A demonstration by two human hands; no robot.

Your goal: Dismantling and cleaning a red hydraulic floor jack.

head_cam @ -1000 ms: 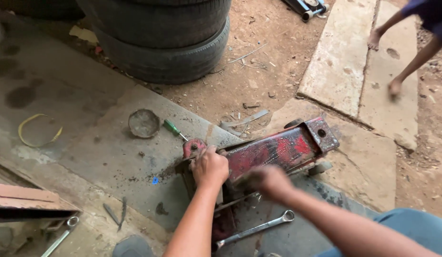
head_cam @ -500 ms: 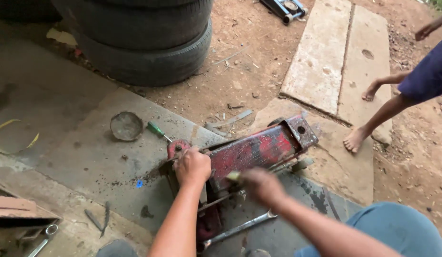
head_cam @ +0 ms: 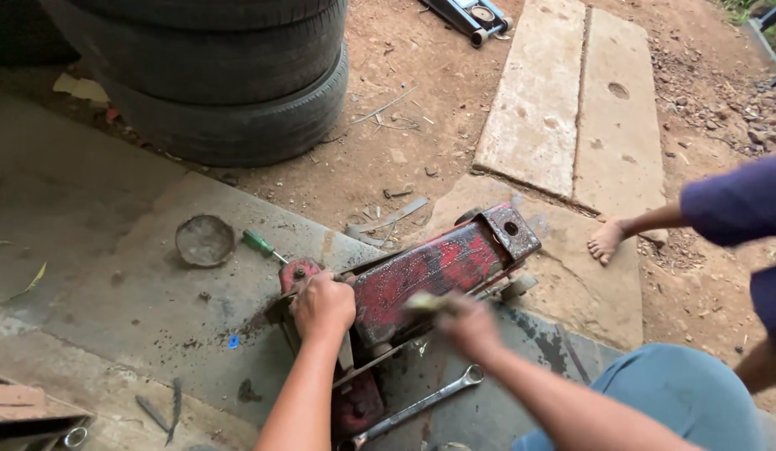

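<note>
While the left hand grips the red floor jack, the blurred right hand closes on something indistinct.

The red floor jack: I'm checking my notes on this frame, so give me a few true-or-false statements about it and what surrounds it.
1. The left hand rests on the red floor jack. True.
2. The right hand is sharp and plainly empty. False: it is blurred, with something pale at its fingers that cannot be made out.
3. A spanner lies on the concrete below the jack. True.
4. The green-handled screwdriver lies on the stacked tyres. False: it lies on the concrete beside a round dish.
5. Another person's bare foot stands on the stone slab. True.
</note>
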